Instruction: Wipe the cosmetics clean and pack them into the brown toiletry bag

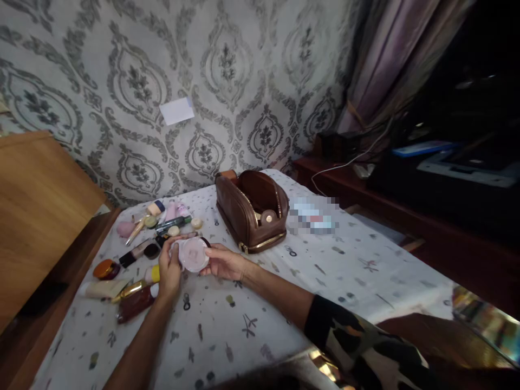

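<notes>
Between my two hands is a round, pale pink compact (195, 254) with a clear rim. My left hand (169, 266) grips its left side, and my right hand (222, 261) pinches its right edge. Behind and to the right of them stands a brown leather bag (252, 211), unzipped, with a small round gold-and-white item (268, 218) inside. Cosmetics lie left of my hands: a dark red bottle (135, 305), an orange-lidded jar (106, 269), a cream tube (103, 289), a green bottle (173, 224) and several smaller items.
A patterned white cloth (284, 303) covers the table. Right of the bag lies a blurred-out pale blue item (314, 215). A wooden panel (44, 206) rises at the left, and a dark red shelf with a cable (353, 161) stands at the right.
</notes>
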{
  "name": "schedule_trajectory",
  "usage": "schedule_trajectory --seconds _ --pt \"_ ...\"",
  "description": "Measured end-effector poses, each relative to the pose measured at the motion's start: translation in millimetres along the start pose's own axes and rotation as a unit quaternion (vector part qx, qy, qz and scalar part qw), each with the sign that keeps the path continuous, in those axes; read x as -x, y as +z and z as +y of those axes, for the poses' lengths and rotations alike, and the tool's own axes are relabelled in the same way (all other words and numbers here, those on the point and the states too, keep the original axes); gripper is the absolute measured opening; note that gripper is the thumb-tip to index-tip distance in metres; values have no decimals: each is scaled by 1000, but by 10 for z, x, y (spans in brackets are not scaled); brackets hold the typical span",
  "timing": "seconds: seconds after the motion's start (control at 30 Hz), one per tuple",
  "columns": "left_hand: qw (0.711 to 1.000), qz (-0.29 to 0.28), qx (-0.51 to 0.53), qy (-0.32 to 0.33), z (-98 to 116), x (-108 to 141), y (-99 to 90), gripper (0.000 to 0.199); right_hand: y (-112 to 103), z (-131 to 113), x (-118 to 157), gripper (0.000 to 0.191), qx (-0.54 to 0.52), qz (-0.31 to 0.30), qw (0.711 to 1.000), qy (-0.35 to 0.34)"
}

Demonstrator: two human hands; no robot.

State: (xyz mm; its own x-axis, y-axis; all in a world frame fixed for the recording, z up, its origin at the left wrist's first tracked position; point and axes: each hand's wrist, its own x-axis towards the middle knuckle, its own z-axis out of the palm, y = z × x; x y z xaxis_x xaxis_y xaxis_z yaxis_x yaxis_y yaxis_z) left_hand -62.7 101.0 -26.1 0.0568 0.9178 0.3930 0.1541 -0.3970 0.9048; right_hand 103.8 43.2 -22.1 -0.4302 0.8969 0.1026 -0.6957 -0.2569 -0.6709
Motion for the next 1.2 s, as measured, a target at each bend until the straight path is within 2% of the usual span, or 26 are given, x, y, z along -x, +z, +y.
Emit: schedule_trajectory --seconds 0.1,0.23,0.33,0.43,0.5,0.57,0.63,0.7,0.73,0.77,0.83,0.9,0.97,1.2 --pt "999 -10 -46 2 -16 10 2 41 135 -250 76 47 -14 -8 998 -58" --pt "989 -55 -132 27 -32 16 -6 42 263 -794 261 37 7 26 991 -129" --pt "985 -76 -152 27 -45 12 9 44 266 -1277 406 30 103 81 975 -180" --pt "985 -91 -148 18 -47 13 40 46 209 -1746 487 20 222 166 934 -227" --pt "985 -102 -142 10 -43 14 57 48 163 -2020 495 10 337 243 877 -240" --pt "984 -108 -140 1 -43 11 67 49 123 -2240 468 7 481 309 791 -218" --pt "984 -112 -137 -2 -46 5 73 51 91 -2385 412 9 642 345 666 -158" --pt "984 -118 -131 -3 -53 -2 77 51 60 -2447 335 15 762 347 539 -92" --pt "984 -119 -129 -6 -56 -4 79 51 42 -2450 290 18 800 339 490 -67" --pt "984 -120 -128 -9 -60 -4 80 51 21 -2440 242 21 826 327 456 -46" --pt "984 -125 -128 -10 -67 -1 81 50 -32 -2393 138 27 859 303 414 -16" --pt "984 -128 -126 -3 -72 7 78 50 -96 -2342 32 37 876 287 388 7" --pt "983 -134 -123 -3 -73 14 71 49 -165 -2306 -65 41 882 281 378 25" --pt "980 -139 -138 -35 -54 17 67 54 -387 -2274 -270 32 873 276 397 69"
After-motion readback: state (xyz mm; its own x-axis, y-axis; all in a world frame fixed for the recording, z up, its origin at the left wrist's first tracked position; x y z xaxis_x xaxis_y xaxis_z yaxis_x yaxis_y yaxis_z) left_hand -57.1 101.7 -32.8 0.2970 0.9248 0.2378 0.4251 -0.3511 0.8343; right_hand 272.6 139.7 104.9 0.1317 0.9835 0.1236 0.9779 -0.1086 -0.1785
